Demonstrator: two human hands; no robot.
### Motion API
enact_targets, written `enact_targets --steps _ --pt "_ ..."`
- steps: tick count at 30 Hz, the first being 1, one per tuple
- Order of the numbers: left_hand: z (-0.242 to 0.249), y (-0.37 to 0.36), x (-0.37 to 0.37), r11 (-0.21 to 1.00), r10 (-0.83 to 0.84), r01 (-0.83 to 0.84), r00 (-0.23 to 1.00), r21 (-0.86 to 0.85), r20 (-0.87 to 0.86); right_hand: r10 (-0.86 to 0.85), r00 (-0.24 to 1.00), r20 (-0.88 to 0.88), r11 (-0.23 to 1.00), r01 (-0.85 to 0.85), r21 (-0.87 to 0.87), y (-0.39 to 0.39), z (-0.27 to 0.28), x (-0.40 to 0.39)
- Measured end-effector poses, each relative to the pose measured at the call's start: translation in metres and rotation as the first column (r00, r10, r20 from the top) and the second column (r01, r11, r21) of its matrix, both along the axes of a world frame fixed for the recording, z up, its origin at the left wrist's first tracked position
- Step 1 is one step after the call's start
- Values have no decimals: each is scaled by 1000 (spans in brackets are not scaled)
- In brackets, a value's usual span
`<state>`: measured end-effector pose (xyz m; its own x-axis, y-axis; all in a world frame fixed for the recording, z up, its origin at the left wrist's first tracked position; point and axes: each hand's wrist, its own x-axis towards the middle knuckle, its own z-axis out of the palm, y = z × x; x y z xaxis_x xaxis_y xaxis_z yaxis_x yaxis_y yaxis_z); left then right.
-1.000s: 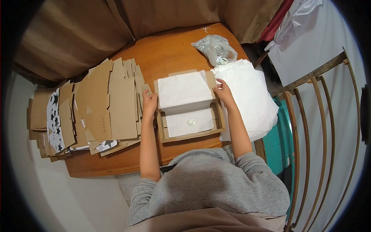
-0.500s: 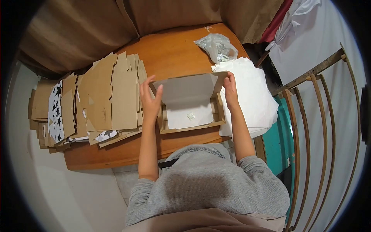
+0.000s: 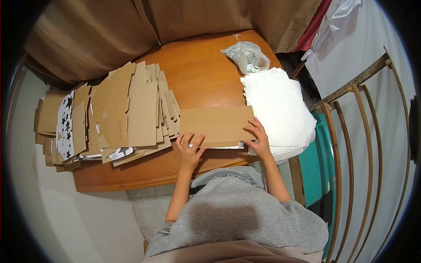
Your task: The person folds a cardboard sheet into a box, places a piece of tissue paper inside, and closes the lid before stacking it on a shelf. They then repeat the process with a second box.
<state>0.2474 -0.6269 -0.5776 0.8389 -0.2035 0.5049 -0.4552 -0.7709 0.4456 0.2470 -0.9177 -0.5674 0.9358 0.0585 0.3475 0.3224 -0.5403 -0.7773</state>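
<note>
A brown cardboard box [image 3: 215, 122] lies in front of me with its lid folded down over the top. A strip of white paper [image 3: 232, 146] shows along the front edge, under the lid. My left hand [image 3: 189, 151] grips the front left corner, fingertips on the lid and thumb at the front. At the front right corner my right hand [image 3: 260, 139] has its fingers curled over the lid and its thumb low against the front. The inside of the box is hidden.
Stacked flat cardboard blanks [image 3: 142, 105], some with star-printed paper [image 3: 66, 127], lie to the left. White paper sheets [image 3: 280, 105] are piled on the right, below a clear plastic bag [image 3: 248, 58]. A wooden rack [image 3: 351, 144] stands right of the wooden table [image 3: 188, 65].
The lid, raised before with both hands at its upper corners, has come down over the box. Both hands have moved toward me to the front corners. The white lining and small packet inside are now covered.
</note>
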Motion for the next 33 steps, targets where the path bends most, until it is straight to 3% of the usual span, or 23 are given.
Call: enact_targets --steps 1,3,4,20,28,30,33 --pt "-7 1 -1 1000 1 -1 1000 -2 -5 1 1000 -5 1000 -1 -2 1 1 -2" --pt "-13 2 -3 999 -18 17 999 40 27 27 997 74 971 -8 -240 7 4 -6" --pt "-12 2 -3 999 -17 17 1000 41 21 34 996 85 966 -11 -258 9 6 -6" --pt "12 4 8 1000 20 -20 999 20 31 -69 996 50 962 80 -262 13 10 10" --pt "14 -7 16 995 88 -89 996 -35 -21 28 996 87 961 -3 -277 11 23 13" --pt "15 -10 16 987 158 -154 984 50 -85 35 998 49 964 -20 -264 7 16 15" --pt "17 -13 19 986 136 -128 987 104 -83 22 999 27 955 -13 -297 6 10 19"
